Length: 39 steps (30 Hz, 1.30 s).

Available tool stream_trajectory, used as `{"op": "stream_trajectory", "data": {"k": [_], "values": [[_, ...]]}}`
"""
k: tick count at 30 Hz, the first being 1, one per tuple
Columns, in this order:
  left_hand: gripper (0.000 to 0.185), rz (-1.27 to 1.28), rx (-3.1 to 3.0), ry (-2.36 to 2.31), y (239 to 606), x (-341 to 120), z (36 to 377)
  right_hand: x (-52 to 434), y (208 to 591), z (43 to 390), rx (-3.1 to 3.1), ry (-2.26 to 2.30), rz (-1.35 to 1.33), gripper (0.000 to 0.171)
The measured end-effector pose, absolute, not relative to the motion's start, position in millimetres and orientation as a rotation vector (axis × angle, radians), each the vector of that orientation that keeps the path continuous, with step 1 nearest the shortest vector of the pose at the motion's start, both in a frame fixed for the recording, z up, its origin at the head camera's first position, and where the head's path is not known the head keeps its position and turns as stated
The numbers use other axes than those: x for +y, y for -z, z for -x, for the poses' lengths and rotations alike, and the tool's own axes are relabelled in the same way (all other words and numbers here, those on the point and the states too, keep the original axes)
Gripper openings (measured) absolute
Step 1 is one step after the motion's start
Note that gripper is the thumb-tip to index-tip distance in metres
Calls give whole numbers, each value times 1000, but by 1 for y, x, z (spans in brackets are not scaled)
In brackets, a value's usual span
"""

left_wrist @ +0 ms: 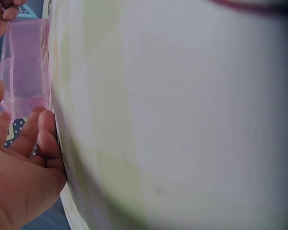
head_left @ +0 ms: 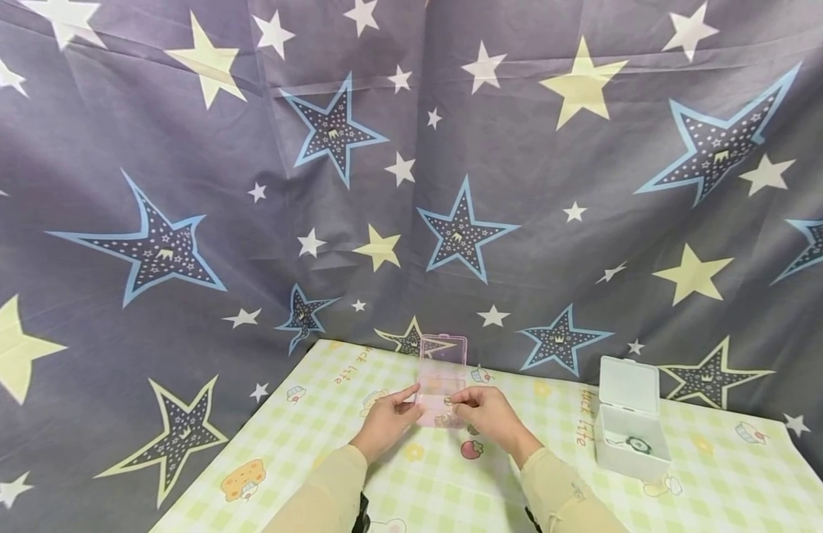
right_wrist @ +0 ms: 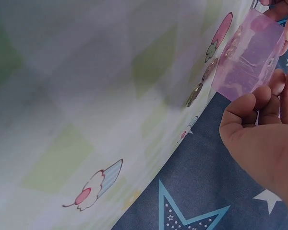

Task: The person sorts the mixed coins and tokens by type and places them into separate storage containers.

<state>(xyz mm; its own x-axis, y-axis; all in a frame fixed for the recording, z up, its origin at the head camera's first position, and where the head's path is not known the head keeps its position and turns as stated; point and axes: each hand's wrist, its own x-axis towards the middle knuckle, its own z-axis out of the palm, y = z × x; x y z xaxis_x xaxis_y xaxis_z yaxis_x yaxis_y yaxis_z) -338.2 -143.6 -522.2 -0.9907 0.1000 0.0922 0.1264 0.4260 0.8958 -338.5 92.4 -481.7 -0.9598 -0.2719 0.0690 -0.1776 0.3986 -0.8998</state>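
Note:
A clear pink plastic box (head_left: 442, 416) stands on the table, its hinged lid (head_left: 443, 357) raised at the back. My left hand (head_left: 388, 420) holds the box's left side, the thumb near the rim and the curled fingers (left_wrist: 47, 134) low against the wall. Over the box's right side, my right hand (head_left: 489, 416) has its fingers curled and pinches a small gold-coloured piece (head_left: 448, 400), mostly covered by the fingertips. Small gold-toned pieces (right_wrist: 234, 44) show through the bottom of the box. Just outside it, a round gold-toned piece (right_wrist: 194, 95) lies on the cloth.
To the right stands a white box (head_left: 630, 455) with its lid (head_left: 628, 383) up and a dark green ring-shaped item (head_left: 639, 444) inside. The table has a green checked cloth (head_left: 305, 437) with printed cartoons. A grey star-patterned curtain (head_left: 358, 222) hangs behind it.

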Motion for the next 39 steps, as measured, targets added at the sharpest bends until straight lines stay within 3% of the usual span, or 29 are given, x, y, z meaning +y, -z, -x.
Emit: {"op": "stream_trajectory", "data": {"k": [15,24,39], "values": [[54,223,-2624,1654,519,-144,339,120,476,342,2638,1606,329,21],[55,216,-2625,1657,520,-146,339,151,491,347,2888,1228,237,18],[55,229,-2622,1684,522,-144,337,144,497,340,2867,1115,225,11]]}}
